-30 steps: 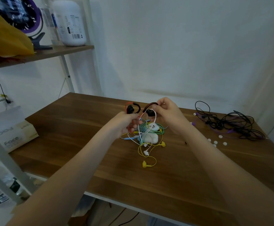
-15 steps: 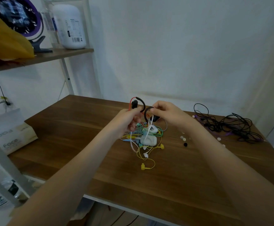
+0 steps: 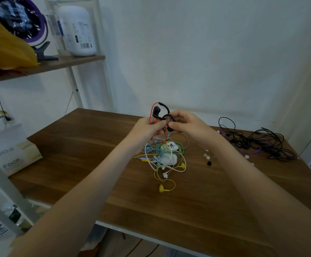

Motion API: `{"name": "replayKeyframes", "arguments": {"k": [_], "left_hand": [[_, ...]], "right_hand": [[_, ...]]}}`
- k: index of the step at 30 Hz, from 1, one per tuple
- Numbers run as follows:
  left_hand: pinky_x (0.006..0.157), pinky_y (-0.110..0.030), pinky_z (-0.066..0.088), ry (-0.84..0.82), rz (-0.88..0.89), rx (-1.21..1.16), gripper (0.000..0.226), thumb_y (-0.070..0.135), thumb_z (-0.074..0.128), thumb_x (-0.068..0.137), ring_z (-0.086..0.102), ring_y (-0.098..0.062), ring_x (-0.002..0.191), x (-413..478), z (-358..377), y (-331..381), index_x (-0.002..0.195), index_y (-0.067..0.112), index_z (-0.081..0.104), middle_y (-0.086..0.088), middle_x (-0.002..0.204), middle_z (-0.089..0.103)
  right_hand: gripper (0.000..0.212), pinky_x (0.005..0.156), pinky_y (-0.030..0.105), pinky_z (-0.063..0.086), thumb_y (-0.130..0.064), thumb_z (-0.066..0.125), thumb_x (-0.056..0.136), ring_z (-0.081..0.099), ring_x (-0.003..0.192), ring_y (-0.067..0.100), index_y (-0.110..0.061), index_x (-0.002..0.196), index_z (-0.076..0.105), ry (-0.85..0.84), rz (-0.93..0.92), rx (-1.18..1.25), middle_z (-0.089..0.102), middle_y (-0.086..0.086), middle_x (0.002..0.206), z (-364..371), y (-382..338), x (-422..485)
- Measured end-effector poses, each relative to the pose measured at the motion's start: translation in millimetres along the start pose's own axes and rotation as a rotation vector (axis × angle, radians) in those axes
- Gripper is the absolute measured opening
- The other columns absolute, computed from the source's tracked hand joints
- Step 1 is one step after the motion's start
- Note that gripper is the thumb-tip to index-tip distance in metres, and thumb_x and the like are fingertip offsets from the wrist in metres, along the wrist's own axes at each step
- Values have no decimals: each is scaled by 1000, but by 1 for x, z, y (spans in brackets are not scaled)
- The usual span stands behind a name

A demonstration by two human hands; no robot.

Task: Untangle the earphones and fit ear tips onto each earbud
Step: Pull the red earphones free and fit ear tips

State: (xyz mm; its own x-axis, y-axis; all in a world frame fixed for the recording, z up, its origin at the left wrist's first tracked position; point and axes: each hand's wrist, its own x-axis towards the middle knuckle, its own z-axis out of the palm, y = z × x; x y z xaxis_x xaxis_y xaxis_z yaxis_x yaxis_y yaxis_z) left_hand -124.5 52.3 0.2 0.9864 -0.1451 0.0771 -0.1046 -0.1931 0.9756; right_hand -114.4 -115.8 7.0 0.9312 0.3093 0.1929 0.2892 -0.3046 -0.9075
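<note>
Above the wooden table (image 3: 99,145) I hold a red-and-black ear-hook earphone pair. My left hand (image 3: 147,132) grips its red cable, with one black earbud (image 3: 156,110) and its hook sticking up above the fingers. My right hand (image 3: 186,125) pinches the second black earbud (image 3: 170,128) under its hook. The red cable runs down into a tangle of yellow, green, blue and white earphones (image 3: 165,156) on the table. Loose ear tips, white ones (image 3: 205,154) and a black one (image 3: 209,163), lie to the right of the tangle.
A pile of black and purple earphones (image 3: 258,143) lies at the table's back right. A yellow earbud (image 3: 161,189) lies nearest me. A shelf (image 3: 45,65) on the left carries a white jar, a fan and a yellow bag; a tissue pack (image 3: 12,154) sits below.
Both hands have come closer together and the two black earbuds with them. The view has shifted slightly, so the loose ear tips beside my right wrist show.
</note>
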Motion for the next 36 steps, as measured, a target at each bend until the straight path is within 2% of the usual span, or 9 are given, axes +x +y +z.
{"name": "replayKeyframes", "arguments": {"k": [4,8,10,16,20,26,29,32,36], "left_hand": [[40,-19,30,10,-32,-44,28,32,50,99,39,-8,45,-2,0,7,83,13,61,2,63,61],[38,-18,29,49,-76,-83,36,41,43,100,38,-8,44,-1,0,9,88,12,62,-1,64,59],[38,-19,29,39,-80,-61,42,46,44,98,37,-8,43,-2,0,11,91,10,64,-1,62,56],[39,-22,17,-80,-50,13,71,63,23,97,20,-12,37,-6,7,10,76,8,64,1,44,30],[43,-24,15,-161,-59,200,52,48,41,99,18,-11,38,-8,27,6,79,8,69,9,41,34],[44,-27,11,-468,-41,262,37,40,51,97,13,-14,44,-13,61,-3,80,13,71,7,47,19],[43,-26,17,-573,-33,370,34,41,51,97,22,-14,43,-14,70,-10,84,18,72,4,46,33],[42,-23,22,-682,-63,421,30,35,49,99,29,-13,43,-14,75,-15,86,17,69,1,58,61],[43,-23,24,-707,-97,418,30,34,47,100,32,-14,45,-11,76,-20,87,16,67,-1,73,69]], "right_hand": [[15,90,43,49,-13,59,93,63,96,18,-24,104,59,27,-20,25,66,-1,102,-1,0,0],[16,71,13,47,-10,56,94,61,89,9,-24,101,59,52,-58,28,64,-3,99,-4,-3,-2],[18,65,9,45,-5,54,94,60,84,6,-21,100,60,68,-66,49,64,-3,95,-5,-4,-3],[35,65,17,48,12,41,86,60,77,11,-14,94,62,49,10,91,64,1,83,-19,-2,-16],[37,70,22,49,13,40,85,60,86,16,-13,102,60,-4,87,23,62,8,98,-36,9,-36],[35,72,20,47,10,41,86,60,86,8,-11,106,61,-77,189,-130,65,-1,96,-59,33,-77],[35,72,15,49,11,40,88,59,92,8,-10,108,60,-134,283,-112,63,-1,102,-68,48,-95],[37,82,21,51,12,40,88,59,101,14,-12,108,60,-164,348,-110,60,1,111,-74,62,-108],[44,91,36,53,11,39,85,61,108,24,-14,116,58,-246,415,-72,60,9,118,-79,74,-116]]}}
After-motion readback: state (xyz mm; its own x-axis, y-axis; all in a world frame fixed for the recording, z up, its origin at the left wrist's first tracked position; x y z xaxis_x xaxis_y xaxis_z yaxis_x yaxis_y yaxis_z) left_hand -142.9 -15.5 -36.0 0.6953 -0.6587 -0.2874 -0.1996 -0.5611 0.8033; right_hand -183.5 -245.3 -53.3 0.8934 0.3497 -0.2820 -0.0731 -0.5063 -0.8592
